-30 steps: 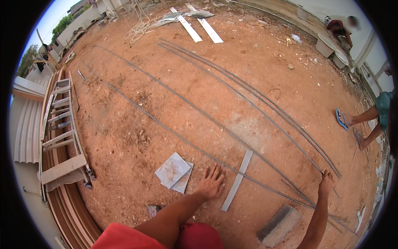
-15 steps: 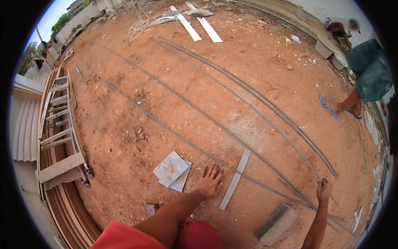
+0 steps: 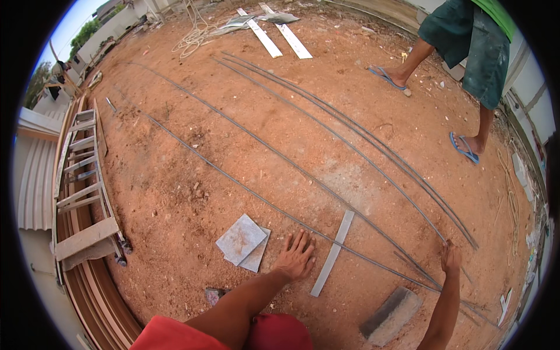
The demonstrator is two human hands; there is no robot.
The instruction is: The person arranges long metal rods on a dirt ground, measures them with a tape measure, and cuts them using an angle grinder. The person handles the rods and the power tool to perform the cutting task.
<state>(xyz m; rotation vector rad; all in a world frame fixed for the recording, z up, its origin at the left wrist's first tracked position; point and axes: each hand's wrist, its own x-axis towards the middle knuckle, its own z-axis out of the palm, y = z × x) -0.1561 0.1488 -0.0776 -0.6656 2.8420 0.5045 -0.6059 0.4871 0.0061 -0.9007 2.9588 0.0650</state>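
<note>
My left hand point(image 3: 296, 256) rests on the reddish dirt with its fingers spread, holding nothing. It lies between two stacked grey tiles point(image 3: 240, 238) and a flat pale grey strip point(image 3: 333, 255). At the right, my right hand point(image 3: 451, 256) is closed around the near end of a long thin steel rod point(image 3: 420, 208). That rod stretches away toward the far middle. Two close-lying rods point(image 3: 420, 179) run just to its right. Left of it, two more rods, a middle rod point(image 3: 289, 160) and a nearer rod point(image 3: 233, 178), converge near my right forearm; the nearer one crosses the strip.
A rectangular block point(image 3: 392, 315) sits by my right forearm. Along the left lie a ladder point(image 3: 87, 236) and long brown profiles point(image 3: 96, 291). Far off are white boards point(image 3: 265, 38) and a coiled hose point(image 3: 195, 38). A person in green shorts point(image 3: 484, 64) stands at upper right.
My right hand has shifted slightly left and away from me with the rod's end. The other person has stepped leftward into fuller view. My left hand stays in place.
</note>
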